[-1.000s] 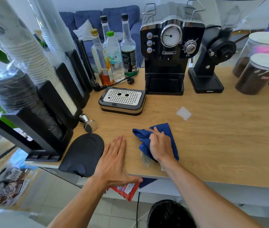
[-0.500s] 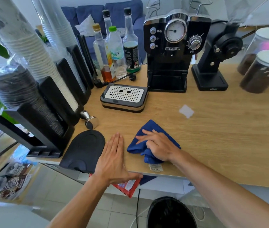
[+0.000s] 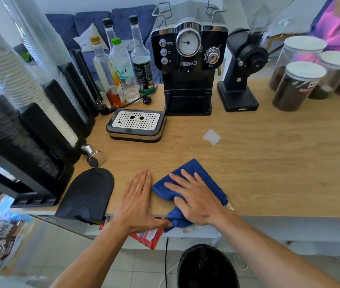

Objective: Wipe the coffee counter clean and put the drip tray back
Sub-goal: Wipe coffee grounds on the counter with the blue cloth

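My right hand (image 3: 194, 197) presses flat on a blue cloth (image 3: 194, 173) at the front edge of the wooden counter (image 3: 269, 163); part of the cloth hangs over the edge. Beside the cloth, my left hand (image 3: 139, 201) lies flat and open on the counter, its thumb over the edge. The drip tray (image 3: 137, 125), black with a perforated metal top, sits on the counter left of the black espresso machine (image 3: 189, 65), whose base slot stands empty. A small white scrap (image 3: 211, 137) lies mid-counter.
Cup dispensers (image 3: 29, 104) line the left side. A metal tamper (image 3: 93, 155) and black tamping mat (image 3: 87, 194) lie near the left hand. Bottles (image 3: 123, 71), a grinder (image 3: 241, 73) and coffee jars (image 3: 298, 86) stand at the back. A black bin (image 3: 206, 267) is below the edge.
My right hand has slid the blue cloth left and toward the front edge, so it now overhangs there. The left hand has stayed flat in place.
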A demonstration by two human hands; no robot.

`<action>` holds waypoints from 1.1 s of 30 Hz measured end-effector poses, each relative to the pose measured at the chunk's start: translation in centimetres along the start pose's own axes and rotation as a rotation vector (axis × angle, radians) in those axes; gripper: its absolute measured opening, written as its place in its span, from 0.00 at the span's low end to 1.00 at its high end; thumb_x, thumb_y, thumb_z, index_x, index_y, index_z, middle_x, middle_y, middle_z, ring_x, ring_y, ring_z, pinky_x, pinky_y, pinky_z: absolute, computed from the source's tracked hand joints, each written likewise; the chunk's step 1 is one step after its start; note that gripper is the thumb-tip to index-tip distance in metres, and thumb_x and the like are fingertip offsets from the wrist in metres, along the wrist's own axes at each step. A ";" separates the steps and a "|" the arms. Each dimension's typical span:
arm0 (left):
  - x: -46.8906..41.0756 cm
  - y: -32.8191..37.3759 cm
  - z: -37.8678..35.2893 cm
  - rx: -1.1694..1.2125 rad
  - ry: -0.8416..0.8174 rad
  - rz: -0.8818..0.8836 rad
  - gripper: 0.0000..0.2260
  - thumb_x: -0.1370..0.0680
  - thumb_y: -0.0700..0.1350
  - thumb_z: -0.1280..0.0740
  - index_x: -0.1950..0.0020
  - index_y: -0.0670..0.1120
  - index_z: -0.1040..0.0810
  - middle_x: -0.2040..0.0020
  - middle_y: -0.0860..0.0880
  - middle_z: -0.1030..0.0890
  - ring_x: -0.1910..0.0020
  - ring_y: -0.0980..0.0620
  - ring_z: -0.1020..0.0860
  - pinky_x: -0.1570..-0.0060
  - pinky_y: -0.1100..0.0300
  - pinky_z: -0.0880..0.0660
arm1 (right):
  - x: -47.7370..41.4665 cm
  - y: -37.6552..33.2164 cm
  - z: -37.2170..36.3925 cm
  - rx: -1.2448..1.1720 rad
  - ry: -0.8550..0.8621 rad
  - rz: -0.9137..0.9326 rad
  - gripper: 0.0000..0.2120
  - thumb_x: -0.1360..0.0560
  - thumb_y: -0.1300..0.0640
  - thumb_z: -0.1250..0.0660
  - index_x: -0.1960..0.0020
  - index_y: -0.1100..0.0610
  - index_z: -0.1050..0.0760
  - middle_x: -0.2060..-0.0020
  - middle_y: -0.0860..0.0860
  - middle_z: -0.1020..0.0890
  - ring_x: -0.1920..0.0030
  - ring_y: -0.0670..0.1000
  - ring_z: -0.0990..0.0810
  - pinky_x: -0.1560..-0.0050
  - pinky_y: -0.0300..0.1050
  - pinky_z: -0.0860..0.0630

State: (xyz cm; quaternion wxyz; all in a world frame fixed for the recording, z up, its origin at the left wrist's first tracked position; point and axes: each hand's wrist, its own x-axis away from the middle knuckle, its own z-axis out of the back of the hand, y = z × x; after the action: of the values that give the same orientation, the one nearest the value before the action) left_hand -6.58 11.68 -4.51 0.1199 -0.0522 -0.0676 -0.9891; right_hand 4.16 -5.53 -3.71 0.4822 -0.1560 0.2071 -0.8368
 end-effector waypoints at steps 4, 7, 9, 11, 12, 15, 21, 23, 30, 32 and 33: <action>0.2 -0.3 0.1 -0.032 0.008 -0.012 0.63 0.43 0.83 0.49 0.24 0.42 0.66 0.24 0.46 0.68 0.25 0.50 0.67 0.26 0.53 0.63 | 0.3 -0.2 -0.6 0.175 -0.010 -0.044 0.30 0.26 0.39 0.61 0.24 0.43 0.54 0.23 0.45 0.54 0.24 0.52 0.63 0.26 0.56 0.66; 0.1 -0.4 0.0 -0.032 0.012 -0.017 0.63 0.42 0.81 0.45 0.24 0.41 0.66 0.24 0.46 0.67 0.25 0.49 0.66 0.27 0.54 0.65 | 0.3 -0.5 -0.7 0.241 -0.030 -0.061 0.31 0.25 0.38 0.61 0.24 0.44 0.58 0.23 0.46 0.57 0.24 0.53 0.65 0.27 0.57 0.66; 0.1 -0.4 -0.1 -0.028 0.021 -0.020 0.63 0.42 0.81 0.45 0.24 0.41 0.66 0.24 0.45 0.67 0.25 0.49 0.66 0.27 0.53 0.65 | 0.2 -0.6 -0.7 0.270 -0.041 -0.067 0.31 0.26 0.38 0.61 0.24 0.44 0.60 0.23 0.47 0.58 0.25 0.54 0.65 0.27 0.58 0.66; 0.1 -0.4 -0.1 -0.031 0.022 -0.023 0.63 0.42 0.81 0.46 0.24 0.41 0.66 0.24 0.45 0.67 0.25 0.49 0.66 0.26 0.53 0.64 | 0.1 -0.6 -0.7 0.287 -0.058 -0.077 0.32 0.26 0.38 0.62 0.24 0.44 0.61 0.23 0.47 0.59 0.25 0.54 0.66 0.27 0.59 0.66; 0.2 -0.4 -0.1 -0.034 0.021 -0.022 0.63 0.42 0.81 0.46 0.24 0.41 0.66 0.24 0.45 0.67 0.25 0.49 0.66 0.26 0.53 0.64 | 0.1 -0.7 -0.7 0.289 -0.064 -0.080 0.32 0.27 0.38 0.62 0.24 0.44 0.61 0.23 0.47 0.59 0.25 0.54 0.66 0.27 0.59 0.66; 0.3 -0.4 0.0 -0.033 0.010 -0.019 0.62 0.42 0.81 0.46 0.24 0.41 0.67 0.24 0.45 0.67 0.24 0.49 0.66 0.26 0.52 0.63 | 0.1 -0.8 -0.5 0.262 -0.076 -0.075 0.32 0.26 0.36 0.62 0.24 0.44 0.60 0.23 0.46 0.58 0.25 0.53 0.65 0.27 0.59 0.66; 1.1 -0.6 0.6 -0.009 -0.015 -0.035 0.62 0.40 0.79 0.41 0.24 0.41 0.66 0.23 0.45 0.66 0.24 0.49 0.64 0.26 0.54 0.63 | 0.1 -1.2 1.2 -0.195 0.063 -0.120 0.24 0.19 0.45 0.50 0.25 0.49 0.45 0.24 0.46 0.42 0.24 0.46 0.50 0.25 0.50 0.55; 2.0 -0.8 0.7 0.023 -0.010 -0.027 0.60 0.39 0.77 0.39 0.24 0.42 0.65 0.22 0.46 0.63 0.24 0.50 0.62 0.28 0.57 0.64 | 0.6 -1.2 1.8 -0.285 0.167 -0.117 0.22 0.19 0.48 0.49 0.27 0.53 0.39 0.27 0.48 0.35 0.27 0.45 0.40 0.27 0.44 0.44; 6.3 2.2 1.1 0.180 0.168 0.117 0.43 0.30 0.63 0.33 0.24 0.44 0.48 0.26 0.46 0.37 0.30 0.48 0.34 0.35 0.56 0.34 | 4.4 -0.8 2.1 -0.379 0.422 -0.085 0.20 0.23 0.49 0.48 0.38 0.56 0.25 0.44 0.49 0.21 0.41 0.47 0.25 0.41 0.41 0.31; 7.6 3.9 0.6 0.230 0.284 0.224 0.34 0.28 0.57 0.32 0.28 0.45 0.40 0.33 0.47 0.29 0.37 0.49 0.28 0.47 0.56 0.27 | 6.1 -0.6 1.6 -0.398 0.479 -0.045 0.19 0.23 0.49 0.48 0.43 0.57 0.23 0.50 0.46 0.20 0.47 0.47 0.23 0.45 0.42 0.29; 7.9 4.5 0.2 0.237 0.337 0.264 0.28 0.27 0.54 0.32 0.32 0.46 0.36 0.37 0.48 0.26 0.41 0.49 0.26 0.52 0.56 0.27 | 6.8 -0.6 1.5 -0.408 0.499 -0.027 0.19 0.23 0.49 0.47 0.45 0.57 0.23 0.54 0.43 0.21 0.50 0.46 0.23 0.49 0.39 0.30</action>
State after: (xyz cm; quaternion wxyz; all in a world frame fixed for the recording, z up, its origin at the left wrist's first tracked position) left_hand -13.11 5.51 -2.83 0.2631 0.1195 -0.1550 -0.9447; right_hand 1.14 -11.46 -1.69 0.3644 -0.0423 0.4802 -0.7968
